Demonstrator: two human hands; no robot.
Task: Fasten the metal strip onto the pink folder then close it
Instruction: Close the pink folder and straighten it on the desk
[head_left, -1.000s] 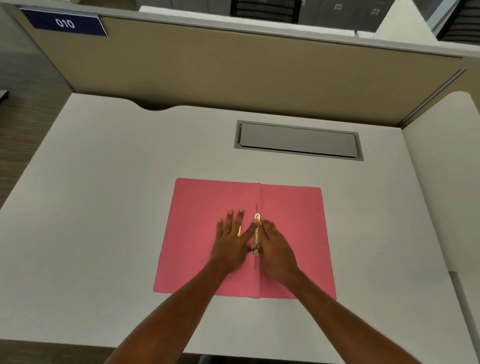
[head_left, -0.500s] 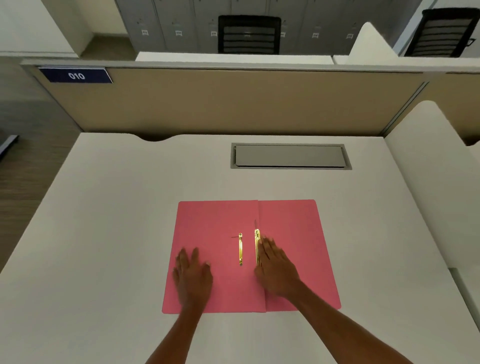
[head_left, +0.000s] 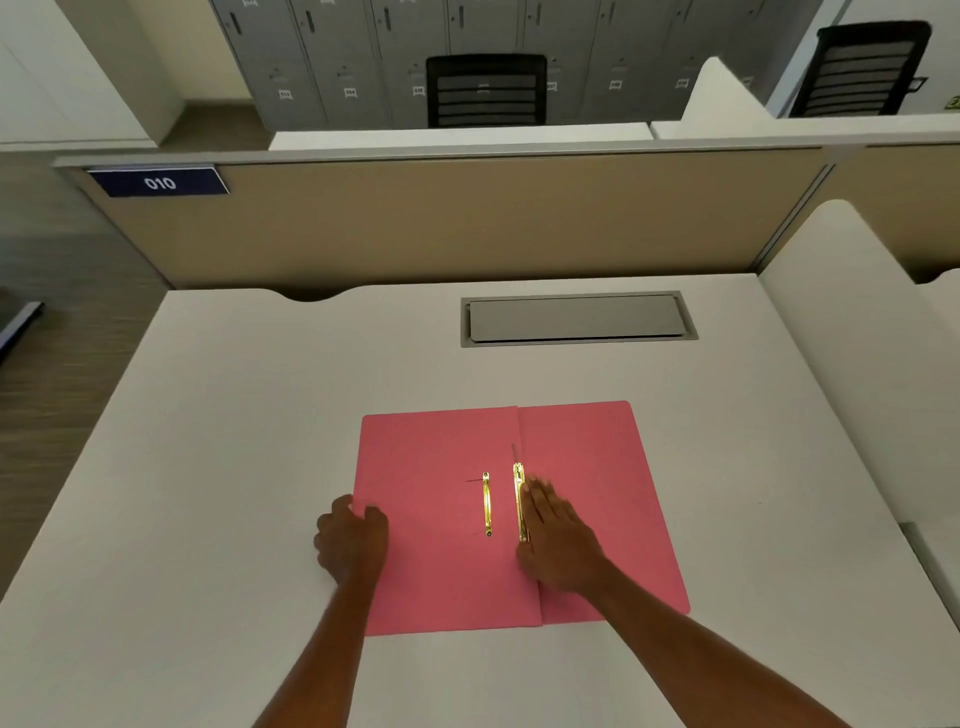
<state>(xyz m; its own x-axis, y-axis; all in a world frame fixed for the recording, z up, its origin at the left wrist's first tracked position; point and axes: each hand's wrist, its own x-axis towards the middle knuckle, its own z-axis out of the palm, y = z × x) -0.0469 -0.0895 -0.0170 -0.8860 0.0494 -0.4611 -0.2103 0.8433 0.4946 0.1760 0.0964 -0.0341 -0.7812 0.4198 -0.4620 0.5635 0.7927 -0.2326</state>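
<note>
Open pink folder (head_left: 441, 561) on the desk (head_left: 218, 447): the left hand (head_left: 352, 540), having left the metal strip (head_left: 519, 501), now pinches the left cover's edge, right hand (head_left: 558, 540) pressing flat beside the spine, so closing begins.

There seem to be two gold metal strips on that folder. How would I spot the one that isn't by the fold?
Find the open pink folder on the white desk. On its left half lies the shorter gold strip, clear of both hands; the longer strip hugs the centre crease beside the right hand.
</note>
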